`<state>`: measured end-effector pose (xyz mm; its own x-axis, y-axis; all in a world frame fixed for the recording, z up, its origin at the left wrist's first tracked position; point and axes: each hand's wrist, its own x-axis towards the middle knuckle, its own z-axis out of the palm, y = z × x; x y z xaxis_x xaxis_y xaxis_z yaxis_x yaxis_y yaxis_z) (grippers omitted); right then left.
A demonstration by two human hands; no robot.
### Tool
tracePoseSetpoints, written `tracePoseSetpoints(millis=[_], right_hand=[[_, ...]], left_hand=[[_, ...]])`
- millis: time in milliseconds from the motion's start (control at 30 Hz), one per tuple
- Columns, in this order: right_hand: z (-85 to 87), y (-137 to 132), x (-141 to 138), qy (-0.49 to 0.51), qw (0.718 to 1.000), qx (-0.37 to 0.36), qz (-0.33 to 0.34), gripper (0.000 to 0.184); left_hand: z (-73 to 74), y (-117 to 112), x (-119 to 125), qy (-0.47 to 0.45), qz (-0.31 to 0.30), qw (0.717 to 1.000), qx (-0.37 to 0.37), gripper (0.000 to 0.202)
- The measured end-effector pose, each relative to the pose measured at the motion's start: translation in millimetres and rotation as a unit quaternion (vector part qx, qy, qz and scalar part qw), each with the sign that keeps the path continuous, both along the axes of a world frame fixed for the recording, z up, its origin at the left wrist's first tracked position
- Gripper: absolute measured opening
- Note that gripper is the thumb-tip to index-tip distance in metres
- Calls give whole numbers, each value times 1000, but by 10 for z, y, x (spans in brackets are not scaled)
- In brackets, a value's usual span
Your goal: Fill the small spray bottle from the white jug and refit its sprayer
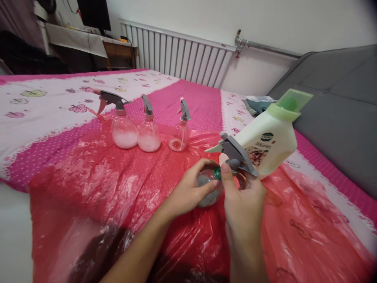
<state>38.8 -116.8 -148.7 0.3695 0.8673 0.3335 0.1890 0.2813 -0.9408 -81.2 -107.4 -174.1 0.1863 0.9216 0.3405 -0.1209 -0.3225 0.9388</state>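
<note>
My left hand (pixel 194 186) is wrapped round the clear, rounded body of a spray bottle (pixel 207 200), which has a green neck. Pinched in my right hand (pixel 243 192) is a grey trigger spray head (pixel 235 153) with a pale green nozzle, close above that neck. My fingers hide whether head and neck are joined. Just behind my right hand, a large cream detergent bottle (pixel 266 137) with a green cap stands tilted in view. Further left are three spray bottles with grey and pink heads: two (pixel 125 135) (pixel 149 139) hold whitish foam, the third (pixel 178 139) a little clear liquid.
Crinkled red plastic sheeting (pixel 118 188) covers part of a pink and white patterned bed (pixel 191 98). A grey padded headboard (pixel 332 98) rises at the right, with folded cloth (pixel 257 105) beside it. Beyond the bed are a radiator (pixel 176 55) and a desk (pixel 76 41) with a monitor.
</note>
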Motion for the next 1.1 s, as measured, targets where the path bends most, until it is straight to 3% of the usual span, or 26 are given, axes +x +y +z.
tracePoseSetpoints(millis=[133,267,400,967,1100], right_hand=[[-14,13,-2,51,998,-2,26,47],[-15,16,1,13,1000,11,-2,45],[-22,18,5,46,999,-3,23,47],[-24,34,-2,59,998,13,-14,48],[-33,23,8,68,998,7,6,45]], left_hand=[[3,-3,1,5,1,1000,-2,27],[-2,-5,3,0,1,1000,-2,28],[7,-6,2,1,-5,1000,-1,27],[13,-15,9,0,-3,1000,-8,28],[5,-8,11,5,3,1000,-5,27]])
